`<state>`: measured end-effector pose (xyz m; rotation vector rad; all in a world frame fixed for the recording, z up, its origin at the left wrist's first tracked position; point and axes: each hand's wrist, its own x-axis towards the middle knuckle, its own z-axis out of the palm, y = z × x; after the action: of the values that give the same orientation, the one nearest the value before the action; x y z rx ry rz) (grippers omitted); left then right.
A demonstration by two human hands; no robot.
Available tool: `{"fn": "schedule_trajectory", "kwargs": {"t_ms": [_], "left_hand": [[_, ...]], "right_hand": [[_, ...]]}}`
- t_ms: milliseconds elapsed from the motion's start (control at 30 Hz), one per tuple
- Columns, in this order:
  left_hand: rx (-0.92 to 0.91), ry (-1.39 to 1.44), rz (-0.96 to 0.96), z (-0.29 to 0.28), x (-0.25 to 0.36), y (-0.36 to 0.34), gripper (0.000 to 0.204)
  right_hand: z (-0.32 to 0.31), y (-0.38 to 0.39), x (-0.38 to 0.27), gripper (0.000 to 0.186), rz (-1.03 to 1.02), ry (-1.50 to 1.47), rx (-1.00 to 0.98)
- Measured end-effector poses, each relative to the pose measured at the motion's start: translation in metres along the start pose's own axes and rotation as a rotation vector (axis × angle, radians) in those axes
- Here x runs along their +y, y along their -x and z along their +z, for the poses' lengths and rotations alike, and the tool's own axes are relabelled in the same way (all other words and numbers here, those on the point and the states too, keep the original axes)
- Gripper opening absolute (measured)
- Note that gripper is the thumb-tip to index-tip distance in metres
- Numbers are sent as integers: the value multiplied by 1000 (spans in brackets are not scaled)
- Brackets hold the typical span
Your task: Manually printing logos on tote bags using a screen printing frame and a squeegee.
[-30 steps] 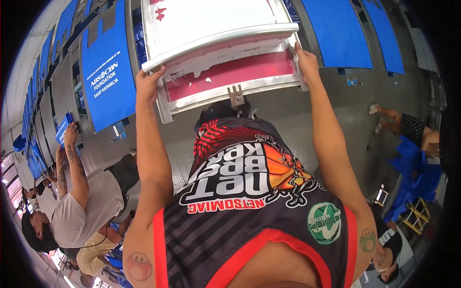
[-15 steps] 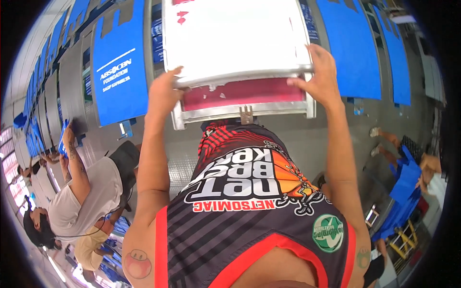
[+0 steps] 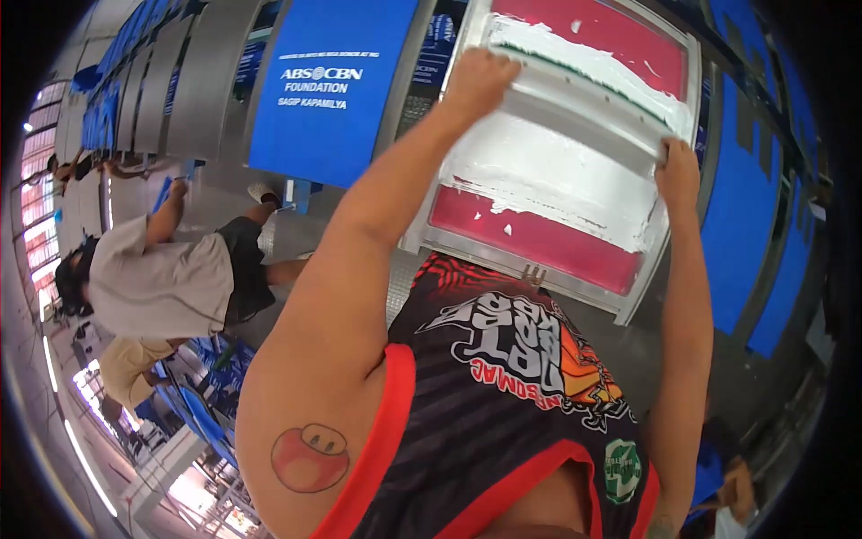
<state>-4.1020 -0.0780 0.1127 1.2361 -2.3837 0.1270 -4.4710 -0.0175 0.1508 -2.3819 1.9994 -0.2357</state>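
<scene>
A screen-printing frame (image 3: pixel 637 287) with a pale metal rim and dark red mesh lies in front of my body. White ink (image 3: pixel 548 171) is smeared thickly over its mesh, with red showing at the near and far ends. Across the frame lies a wide pale squeegee (image 3: pixel 584 103), slightly slanted, with a green edge along its far side. My left hand (image 3: pixel 485 85) is closed around the squeegee's left end. At the other end my right hand (image 3: pixel 678 175) grips it, the thumb side partly hidden.
Blue printed fabric pieces (image 3: pixel 323 90) lie on grey boards to the left, and more blue fabric (image 3: pixel 741 216) hangs over boards on the right. A metal hinge clip (image 3: pixel 533 274) sits at the frame's near edge. A person in a beige shirt (image 3: pixel 166 278) works at the left.
Both hands have moved the squeegee from the frame's near end toward its far part. White ink now shows on the near side of it. My view has turned, shifting the frame rightward.
</scene>
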Motion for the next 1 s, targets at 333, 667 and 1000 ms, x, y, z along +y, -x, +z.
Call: {"fn": "schedule_trajectory", "kwargs": {"t_ms": [333,667,1000], "left_hand": [[-584,297,-273,-148,63,92,34],[-107,-11,-100,-55,20,44,21],[-590,119,-229,-126,63,92,38]], "right_hand": [[-76,114,-60,36,11,-196,-302],[-5,40,-11,15,54,217,-63],[-40,123,-34,28,109,47,-366]]}}
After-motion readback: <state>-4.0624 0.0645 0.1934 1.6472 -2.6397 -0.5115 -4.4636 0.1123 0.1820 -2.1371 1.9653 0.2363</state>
